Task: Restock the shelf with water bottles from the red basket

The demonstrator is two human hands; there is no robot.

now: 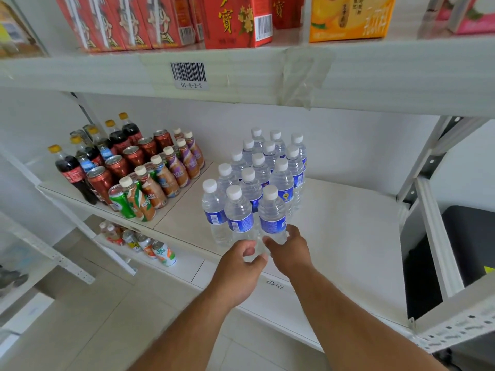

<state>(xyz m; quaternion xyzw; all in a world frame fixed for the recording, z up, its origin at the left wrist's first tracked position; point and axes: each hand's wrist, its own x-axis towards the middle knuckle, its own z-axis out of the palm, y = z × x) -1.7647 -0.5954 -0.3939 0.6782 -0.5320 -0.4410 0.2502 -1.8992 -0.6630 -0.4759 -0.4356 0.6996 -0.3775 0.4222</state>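
Note:
Several clear water bottles (267,167) with white caps and blue labels stand in rows on the white middle shelf (348,236). My right hand (290,250) wraps the base of the front-right bottle (272,212), thumb on its left, fingers on its right. My left hand (241,263) curls around the bottom of the front-middle bottle (238,210), thumb and forefinger pinching its clear base. Both bottles stand upright on the shelf near its front edge. A third front bottle (213,207) stands just to the left, untouched. The red basket is out of view.
Cola bottles, cans and coffee bottles (134,167) fill the shelf's left part. Drink cartons (235,20) sit on the shelf above, cans (150,245) on the one below. Bare shelf lies right of the water. A metal upright (428,167) and a black bin (468,242) are at right.

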